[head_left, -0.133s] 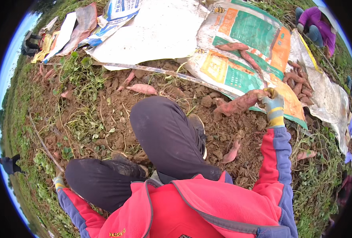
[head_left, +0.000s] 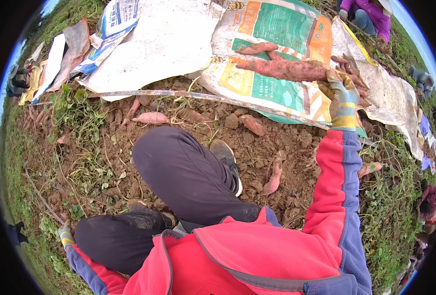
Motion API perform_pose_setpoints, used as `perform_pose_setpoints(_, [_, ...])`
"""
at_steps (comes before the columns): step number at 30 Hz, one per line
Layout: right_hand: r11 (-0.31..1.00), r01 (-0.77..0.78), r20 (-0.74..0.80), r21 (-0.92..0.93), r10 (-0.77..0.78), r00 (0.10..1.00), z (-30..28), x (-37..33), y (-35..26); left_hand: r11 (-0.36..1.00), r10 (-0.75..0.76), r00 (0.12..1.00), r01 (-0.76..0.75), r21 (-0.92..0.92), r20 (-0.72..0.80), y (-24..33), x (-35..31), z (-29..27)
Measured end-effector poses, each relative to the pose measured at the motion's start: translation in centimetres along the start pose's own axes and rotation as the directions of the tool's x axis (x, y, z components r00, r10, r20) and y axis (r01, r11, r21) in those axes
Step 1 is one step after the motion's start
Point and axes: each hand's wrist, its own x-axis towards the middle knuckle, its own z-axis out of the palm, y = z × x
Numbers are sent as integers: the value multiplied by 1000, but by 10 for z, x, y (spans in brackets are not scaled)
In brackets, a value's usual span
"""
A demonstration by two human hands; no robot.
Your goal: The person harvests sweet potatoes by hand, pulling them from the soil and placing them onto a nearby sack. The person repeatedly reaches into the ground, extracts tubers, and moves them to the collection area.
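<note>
My right hand (head_left: 342, 93), in a grey glove with a yellow-stained palm and striped cuff, is closed on one end of a large, soil-smeared sweet potato (head_left: 287, 70). The root points left, above a flattened green, orange and white sack (head_left: 282, 29). Behind it, a smaller sweet potato (head_left: 257, 48) lies on that sack. More sweet potatoes (head_left: 359, 82) are piled beyond my right hand, partly hidden by it. At the far left, beside my knee, my gloved left hand (head_left: 66, 235) is closed around the lower end of a thin stick (head_left: 42, 199).
Loose sweet potatoes lie on the brown soil (head_left: 203, 162): one (head_left: 273, 177) right of my shoe, another (head_left: 252, 125) by the sack's edge, a third (head_left: 150, 118) farther left. A white sheet (head_left: 154, 44) stretches across the far side. A person in purple (head_left: 370, 17) crouches at the upper right.
My right hand has carried the large sweet potato up and away from me, from the sack's near edge to over the sack. The whole view has shifted slightly. My left hand keeps its grip.
</note>
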Motion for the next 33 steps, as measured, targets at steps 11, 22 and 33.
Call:
perform_pose_setpoints(11, [498,129,357,-858,395,847,55,-143,253,723,569,624,-689,35,535,204,-140,4])
perform_pose_setpoints(22, [724,-60,301,-687,359,883,10,-103,165,708,500,586,-701,89,638,246,-169,45])
perform_pose_setpoints(33, [999,-21,283,-28,28,959,23,13,19,672,452,473,-738,60,756,296,-183,100])
